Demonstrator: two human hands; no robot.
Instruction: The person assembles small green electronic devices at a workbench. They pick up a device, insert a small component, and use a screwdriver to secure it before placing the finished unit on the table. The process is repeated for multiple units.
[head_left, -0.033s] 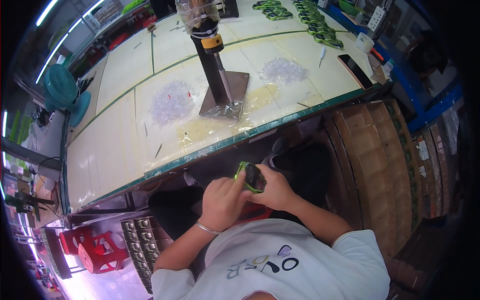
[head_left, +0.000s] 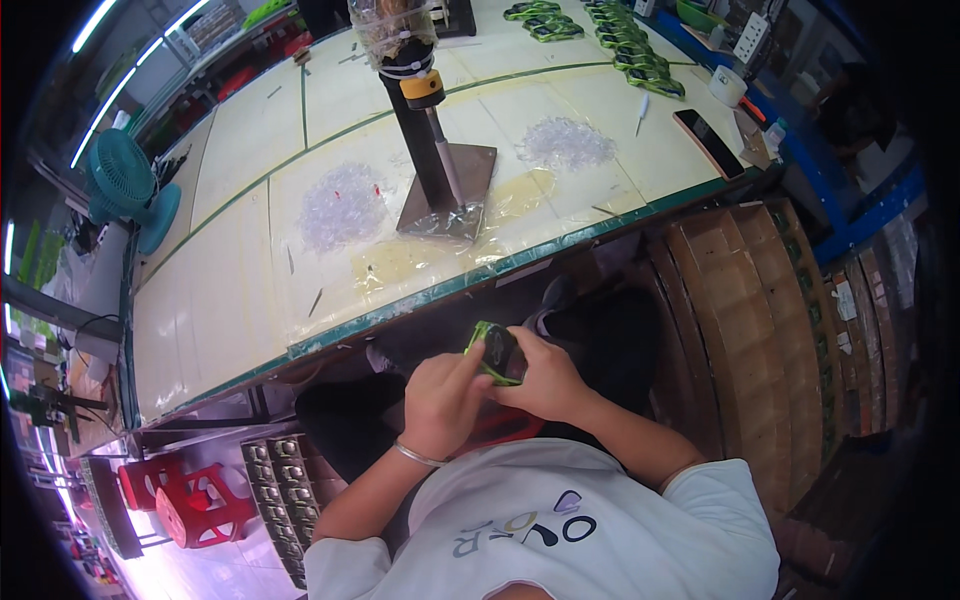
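In front of my body, below the table's near edge, both hands hold a small piece with a bright green rim and a dark, glossy face point(head_left: 500, 352). My right hand point(head_left: 553, 378) grips its right side, thumb along the upper edge. My left hand point(head_left: 438, 405) closes on the left side, with fingers lying against the green rim. My fingers hide the lower part of the piece. Its exact kind does not show.
A tool stand point(head_left: 432, 165) with a yellow collar rises from the table point(head_left: 225, 290) between two heaps of clear bits point(head_left: 343, 205). Green-and-black pieces point(head_left: 640, 60), a phone point(head_left: 708, 142) and a white pen-like tool point(head_left: 642, 113) lie right. Divided trays point(head_left: 745, 350) stand beside me; a fan point(head_left: 130, 175) is left.
The held piece has tilted slightly, and a little more of its dark face shows. My hands have shifted only a touch around it.
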